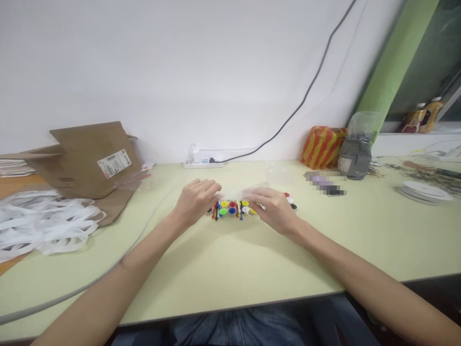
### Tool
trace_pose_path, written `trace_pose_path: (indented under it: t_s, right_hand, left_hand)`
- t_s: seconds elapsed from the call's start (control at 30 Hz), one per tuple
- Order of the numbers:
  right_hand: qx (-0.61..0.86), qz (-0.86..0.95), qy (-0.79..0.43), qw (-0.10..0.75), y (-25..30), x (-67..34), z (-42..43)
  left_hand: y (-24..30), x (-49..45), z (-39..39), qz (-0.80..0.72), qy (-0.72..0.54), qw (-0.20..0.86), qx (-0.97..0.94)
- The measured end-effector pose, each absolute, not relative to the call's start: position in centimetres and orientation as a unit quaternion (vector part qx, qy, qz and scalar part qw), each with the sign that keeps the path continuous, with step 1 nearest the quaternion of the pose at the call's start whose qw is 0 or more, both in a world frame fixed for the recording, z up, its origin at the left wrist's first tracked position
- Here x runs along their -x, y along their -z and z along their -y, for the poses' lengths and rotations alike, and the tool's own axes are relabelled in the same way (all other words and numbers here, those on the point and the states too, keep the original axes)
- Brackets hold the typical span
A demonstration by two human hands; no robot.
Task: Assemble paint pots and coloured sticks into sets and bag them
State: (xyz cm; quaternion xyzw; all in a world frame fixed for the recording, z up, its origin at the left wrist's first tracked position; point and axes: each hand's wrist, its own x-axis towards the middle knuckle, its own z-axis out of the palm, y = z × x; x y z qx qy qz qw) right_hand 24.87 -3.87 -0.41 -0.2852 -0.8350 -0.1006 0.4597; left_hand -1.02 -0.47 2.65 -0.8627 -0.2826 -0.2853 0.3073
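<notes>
My left hand [196,202] and my right hand [272,209] hover close together above a strip of small paint pots [232,210] on the pale green table [230,269]. The pots have yellow, red, green, blue and white colours, and thin coloured sticks lie across them. Some pots at each end are hidden under my hands, with red and white lids [289,199] showing past my right hand. Between my fingertips is a blurred piece of clear plastic film [236,193], which both hands seem to pinch.
A flattened cardboard box [90,161] and a heap of white straps [43,223] lie at the left. A grey cable [108,271] crosses the table. Along the wall stand a power strip [203,161], an orange striped bag [322,147] and a grey package [355,156]. A white roll [425,192] lies at the right.
</notes>
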Motion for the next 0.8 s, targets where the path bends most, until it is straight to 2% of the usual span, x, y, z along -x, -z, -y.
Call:
trace_pose_path:
  t_s: [0.1, 0.27, 0.47, 0.63, 0.8]
  right_hand:
    - [0.289, 0.839, 0.085, 0.454, 0.2, -25.2, 3.8]
    - [0.209, 0.907, 0.043, 0.362, 0.1, -24.5, 4.2]
    - [0.222, 0.923, 0.114, 0.293, -0.2, -24.2, 4.2]
    - [0.203, 0.921, 0.149, 0.298, -0.2, -23.9, 4.3]
    - [0.199, 0.921, 0.153, 0.298, 0.1, -23.7, 4.2]
  left_hand:
    - [-2.3, 1.6, 0.1, 0.304, 0.281, 0.304, 0.858]
    - [-2.5, 0.7, 0.8, 0.259, 0.259, 0.331, 0.870]
    - [-2.9, -0.4, 1.6, 0.227, 0.278, 0.273, 0.893]
    - [-2.6, -1.0, 2.3, 0.163, 0.251, 0.218, 0.929]
    - [-2.7, -1.1, 2.2, 0.152, 0.218, 0.224, 0.938]
